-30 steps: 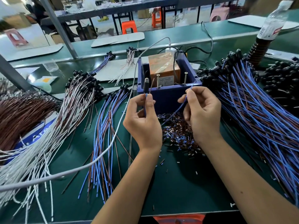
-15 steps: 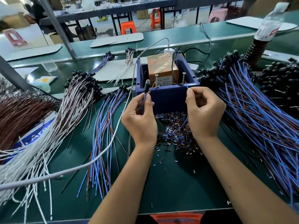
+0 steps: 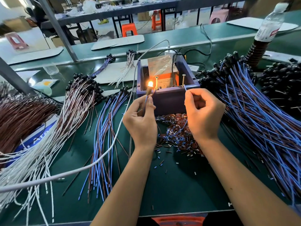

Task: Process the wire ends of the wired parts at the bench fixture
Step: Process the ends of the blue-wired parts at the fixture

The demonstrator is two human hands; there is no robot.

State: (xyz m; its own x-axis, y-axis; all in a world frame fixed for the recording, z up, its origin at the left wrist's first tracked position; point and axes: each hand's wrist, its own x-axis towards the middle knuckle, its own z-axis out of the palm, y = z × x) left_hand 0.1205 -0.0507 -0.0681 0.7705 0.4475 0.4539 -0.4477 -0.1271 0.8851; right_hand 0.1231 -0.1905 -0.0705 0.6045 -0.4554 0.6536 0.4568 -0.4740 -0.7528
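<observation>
A blue box fixture (image 3: 169,99) stands at the bench's middle with two upright screws, the left screw (image 3: 156,82) and the right screw (image 3: 183,80), on its front rim. My left hand (image 3: 141,119) pinches a small lamp part (image 3: 149,86) by its blue and brown wires; the lamp glows orange, and its brown wire end reaches the left screw. My right hand (image 3: 203,111) pinches the blue wire end (image 3: 185,87) against the base of the right screw.
A big heap of blue-and-brown wired parts (image 3: 260,115) lies to the right. Sorted bundles (image 3: 104,131) and white and brown wired parts (image 3: 48,128) lie to the left. Cut insulation bits (image 3: 175,132) litter the mat before the box. A grey cable (image 3: 114,141) crosses the left side. A bottle (image 3: 268,23) stands far right.
Both hands rose toward the box rim, bringing the wire ends up to the screws. The lamp, dark before, now glows orange.
</observation>
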